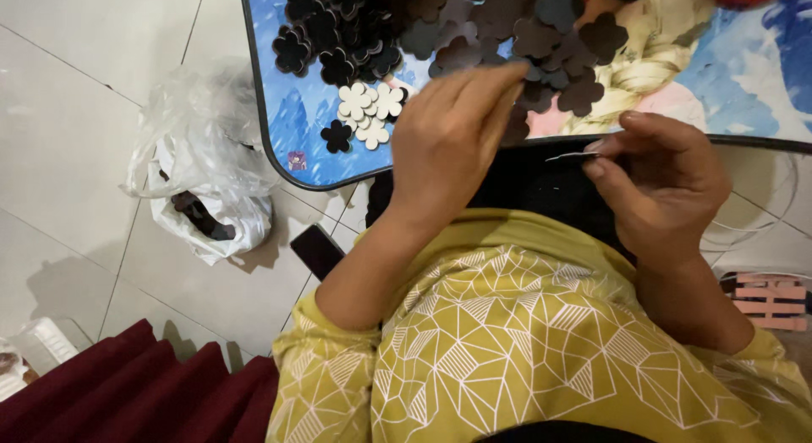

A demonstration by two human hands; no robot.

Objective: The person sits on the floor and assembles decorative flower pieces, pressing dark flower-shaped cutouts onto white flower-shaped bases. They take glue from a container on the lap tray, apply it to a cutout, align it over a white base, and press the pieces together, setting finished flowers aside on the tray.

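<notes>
a: how many hands are in view, and what do they hold?

b: two. the left hand (452, 138) has its fingers pinched together on a dark flower-shaped cutout (513, 126). the right hand (664, 185) is closed on a thin needle (571, 156), and the tip points to the left hand. both hands are at the near edge of the small table (288, 147).

a: and the flowers on the table?

b: the dark flower cutouts (440, 28) lie in one big pile, too many to count. the cream flower cutouts (370, 109) are about five, in one small group, with one single black flower (337, 136) just beside them.

a: is there free room?

b: the near left corner of the table is bare. left of the table, one white plastic bag (203, 181) stands on the tiled floor (68, 155).
</notes>
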